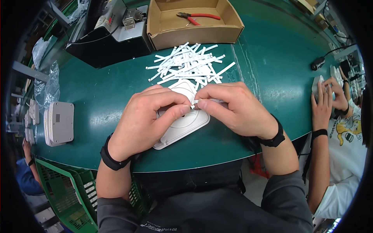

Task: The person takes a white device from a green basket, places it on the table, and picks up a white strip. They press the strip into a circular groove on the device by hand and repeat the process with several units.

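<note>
Item: white plastic cover point(182, 128), flat on green desk point(116, 85) near its front edge, long axis running lower-left to upper-right. Left hand point(149, 116) and right hand point(237, 108) rest on it, fingertips pinched together on a small white strip point(195, 102). Surroundings: strip pile point(190, 64) just behind; cardboard box point(194, 23) farther back; open desk either side.

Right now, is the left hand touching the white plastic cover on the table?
Touching. The head view shows the left hand lying on the white plastic cover, its thumb pressed onto the top face.
</note>
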